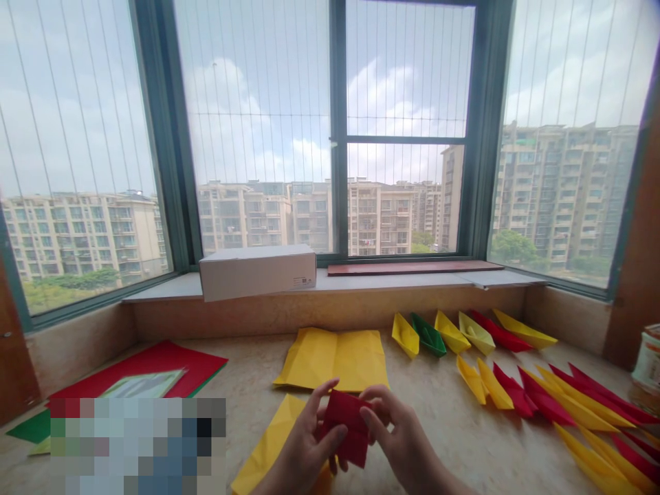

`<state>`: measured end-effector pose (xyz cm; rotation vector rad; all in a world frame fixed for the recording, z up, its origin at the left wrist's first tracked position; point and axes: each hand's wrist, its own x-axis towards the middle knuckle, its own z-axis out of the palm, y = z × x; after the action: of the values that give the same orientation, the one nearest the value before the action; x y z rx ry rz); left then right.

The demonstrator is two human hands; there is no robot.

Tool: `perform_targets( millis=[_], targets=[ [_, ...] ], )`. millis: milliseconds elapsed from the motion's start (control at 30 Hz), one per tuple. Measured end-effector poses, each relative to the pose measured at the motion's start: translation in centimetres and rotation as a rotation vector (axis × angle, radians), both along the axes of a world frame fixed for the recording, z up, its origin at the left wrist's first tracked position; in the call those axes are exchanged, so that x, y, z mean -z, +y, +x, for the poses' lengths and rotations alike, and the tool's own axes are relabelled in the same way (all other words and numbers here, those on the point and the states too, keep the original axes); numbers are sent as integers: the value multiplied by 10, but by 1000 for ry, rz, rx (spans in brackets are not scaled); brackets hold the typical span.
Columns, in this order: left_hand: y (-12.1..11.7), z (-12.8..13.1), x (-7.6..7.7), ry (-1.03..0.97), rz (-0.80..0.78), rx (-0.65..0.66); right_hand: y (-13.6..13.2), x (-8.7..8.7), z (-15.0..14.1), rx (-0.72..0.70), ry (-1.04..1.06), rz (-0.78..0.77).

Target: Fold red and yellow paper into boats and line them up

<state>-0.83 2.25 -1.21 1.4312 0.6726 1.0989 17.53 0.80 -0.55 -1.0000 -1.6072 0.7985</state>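
A small folded piece of red paper (353,426) is held up between my two hands, creased across its middle. My left hand (309,440) grips its left side, thumb pressed on the front face and fingers behind. At the right edge, my right hand (394,426) pinches the paper between thumb and fingers. Beneath and behind the hands lies a creased yellow sheet (335,354), partly unfolded on the counter. Another yellow paper (273,440) lies below my left forearm, partly hidden by it.
Folded paper boats in yellow, green and red, such as a green boat (429,335), stand in rows at the right. Red sheets (170,361) lie at the left beside a pixelated area. A white box (258,271) rests on the windowsill; a jar (647,368) stands far right.
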Motion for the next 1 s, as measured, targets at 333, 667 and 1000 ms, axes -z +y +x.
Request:
perform_targets(
  millis=[333,667,1000],
  targets=[
    [-2,0,-4,-13,-15,-12,-8,-18,4,-76,-209,54],
    [-2,-1,-6,109,72,-24,5,-12,10,7,75,-145],
    [-9,-3,-27,275,265,22,11,-16,20,64,168,-160]
  ],
)
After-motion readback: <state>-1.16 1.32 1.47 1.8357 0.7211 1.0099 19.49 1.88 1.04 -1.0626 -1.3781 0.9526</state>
